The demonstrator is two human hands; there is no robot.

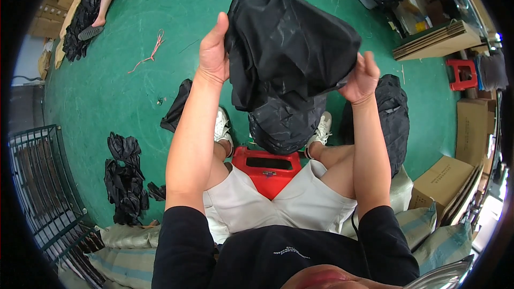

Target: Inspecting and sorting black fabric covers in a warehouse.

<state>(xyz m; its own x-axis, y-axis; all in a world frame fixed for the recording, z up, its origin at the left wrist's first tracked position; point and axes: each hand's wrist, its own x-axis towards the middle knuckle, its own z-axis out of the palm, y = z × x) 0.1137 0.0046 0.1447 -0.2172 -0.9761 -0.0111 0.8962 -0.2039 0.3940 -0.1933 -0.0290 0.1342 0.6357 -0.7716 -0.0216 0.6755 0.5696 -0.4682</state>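
Observation:
Between my two raised hands a large piece of thin black fabric (294,43) is spread, slack and creased, its exact kind unclear. My left hand (214,53) grips its left edge, thumb pointing up and the other fingers hidden behind the cloth. On the lower right edge, my right hand (361,79) holds it with bent fingers, partly covered by the fabric. Below the held piece, a rounded pile of similar black fabric (289,128) sits between my feet. Another black fabric heap (393,118) lies beyond my right forearm, and a small black piece (178,108) beside my left forearm.
A red plastic stool (266,174) is between my knees. Crumpled black bags (126,182) and a pink string (152,53) lie on the green floor. A metal rack (45,182) stands left; cartons (441,182) and woven sacks (444,243) are right. Another person's leg (104,2) shows far left.

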